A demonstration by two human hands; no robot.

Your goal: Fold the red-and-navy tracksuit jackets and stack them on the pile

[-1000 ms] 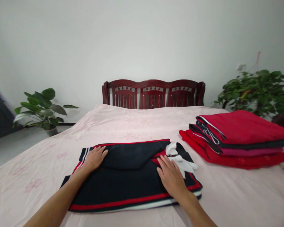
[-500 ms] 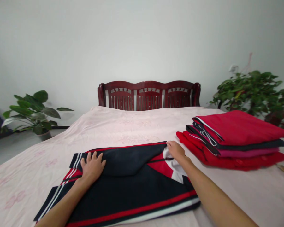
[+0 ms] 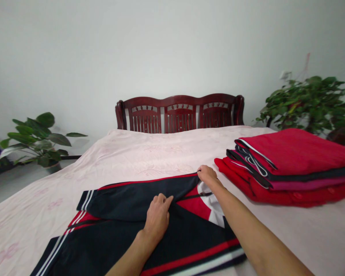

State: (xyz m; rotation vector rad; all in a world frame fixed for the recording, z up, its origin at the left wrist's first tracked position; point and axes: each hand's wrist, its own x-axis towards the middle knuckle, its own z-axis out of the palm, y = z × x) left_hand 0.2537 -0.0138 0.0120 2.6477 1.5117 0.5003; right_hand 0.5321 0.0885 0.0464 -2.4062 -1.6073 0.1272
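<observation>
A navy track jacket (image 3: 201,230) with red and white trim lies on the bed, its sleeves laid along the body and its white-striped cuffs and hem toward the left. My left hand (image 3: 158,214) rests on the middle of the jacket, fingers curled together at the inner edge of the far sleeve, beside the red and white chest panel; the fabric in its grip is partly hidden. At the jacket's far right corner, by the shoulder, my right hand (image 3: 207,175) pinches the cloth. A dark zip shows near the collar, partly behind my right forearm.
A stack of folded clothes (image 3: 293,153), red, navy and magenta, sits on the bed at the right. Pale pink floral sheeting (image 3: 149,153) covers the bed. Behind stands a dark red wooden headboard (image 3: 179,101), with potted plants (image 3: 43,142) on both sides.
My left hand has moved right from near the cuff to the middle of the jacket, and its spread fingers have curled. My right hand stays at the shoulder corner.
</observation>
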